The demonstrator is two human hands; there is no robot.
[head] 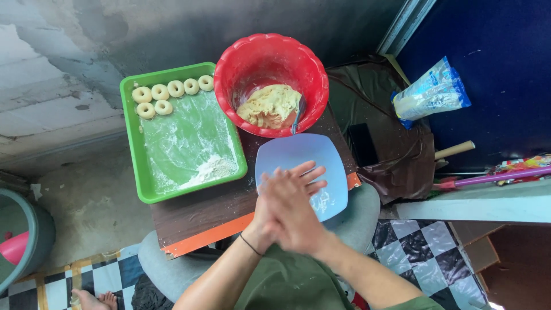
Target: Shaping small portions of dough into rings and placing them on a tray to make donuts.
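Note:
My left hand [303, 177] and my right hand [287, 221] are pressed palm to palm above a pale blue plate [293, 152] dusted with flour. The left fingers point up and to the right, and the right hand lies across them. Anything between the palms is hidden. A thin black band circles my left wrist. Just beyond the plate stands a red bowl [252, 57] holding yellowish dough [268, 106] and a spoon [298, 112]. To the left, a green tray [135, 166] carries flour and several ring-shaped dough pieces [169, 92] along its far edge.
Everything rests on a small brown board with an orange edge [206, 234] over a grey stool. A flour bag [430, 92] lies at the right on dark cloth, with a wooden handle [455, 149] near it. A grey tub [23, 241] stands at the left.

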